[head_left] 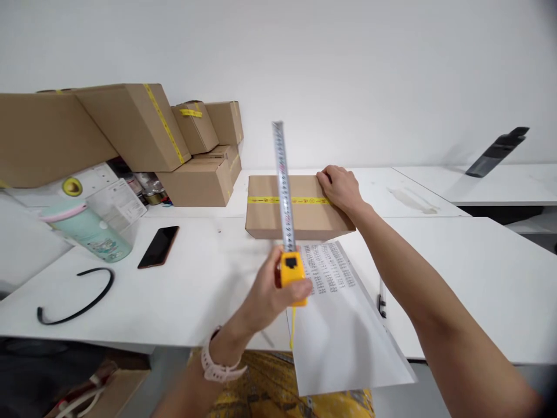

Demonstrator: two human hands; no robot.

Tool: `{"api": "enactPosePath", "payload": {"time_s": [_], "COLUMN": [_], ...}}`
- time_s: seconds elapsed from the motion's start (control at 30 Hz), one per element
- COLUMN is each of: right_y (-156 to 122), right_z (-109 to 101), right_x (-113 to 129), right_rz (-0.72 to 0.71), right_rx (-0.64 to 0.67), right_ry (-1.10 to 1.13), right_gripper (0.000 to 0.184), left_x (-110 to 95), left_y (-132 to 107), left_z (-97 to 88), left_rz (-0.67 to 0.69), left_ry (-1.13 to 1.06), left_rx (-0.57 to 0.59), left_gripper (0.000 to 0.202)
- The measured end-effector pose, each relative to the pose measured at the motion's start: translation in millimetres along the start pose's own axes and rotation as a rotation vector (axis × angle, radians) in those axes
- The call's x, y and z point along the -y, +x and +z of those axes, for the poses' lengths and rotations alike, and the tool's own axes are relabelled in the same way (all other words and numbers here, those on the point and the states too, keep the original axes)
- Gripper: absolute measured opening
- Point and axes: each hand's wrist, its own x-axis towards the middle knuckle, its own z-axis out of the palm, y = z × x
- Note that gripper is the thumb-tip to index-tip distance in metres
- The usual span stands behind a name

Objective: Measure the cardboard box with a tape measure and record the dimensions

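My left hand (270, 290) is closed around a yellow tape measure (292, 271). Its blade (282, 180) stands extended upward in front of a flat cardboard box (270, 216) with a yellow tape strip, which lies on the white table (200, 290). My right hand (342, 187) rests on the box's right top edge, fingers curled over it. A printed sheet of paper (343, 331) lies in front of the box and overhangs the table's near edge. A pen (382, 297) lies right of the sheet.
Several cardboard boxes (130, 125) are stacked at the back left. A teal bottle (89, 230) lies on its side, with a black phone (159, 246) and a curved black band (80, 307) near it. A dark tool (498, 151) leans on the right wall.
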Motion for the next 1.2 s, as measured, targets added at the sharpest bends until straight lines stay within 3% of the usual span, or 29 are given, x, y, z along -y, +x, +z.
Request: {"api": "enactPosePath", "payload": {"time_s": [0.17,0.33,0.47,0.7,1.03,1.2], "right_y": [0.7,1.1,-0.7,-5.0,-4.9,-5.2], "right_z": [2.3,-1.4,-1.8,-3.2,0.4,0.6], "right_x": [-0.1,3.1,2.6,-1.2,-5.9,-5.9], "right_rz": [-0.008,-0.007,-0.099,-0.279,-0.284,-0.284], "right_rx": [0.009,0.066,0.067,0.108,0.092,0.096], "right_ry": [-0.038,-0.015,0.008,-0.028,0.019,0.004], "right_gripper": [0.030,0.026,0.036,0.055,0.053,0.052], "left_x": [28.2,39.1,41.5,38.3,62.7,65.0], "left_y": [1.9,-3.1,-10.0,-13.9,-7.6,-7.6], "left_z": [21.7,24.6,25.3,27.8,26.5,24.8], "left_rz": [-0.151,-0.215,-0.251,-0.253,-0.244,-0.245], "left_ry": [-0.125,-0.223,-0.248,-0.249,-0.119,-0.128], "left_rx": [0.091,0.110,0.101,0.104,0.057,0.081], "left_gripper": [0.054,0.060,0.063,0.061,0.053,0.053]}}
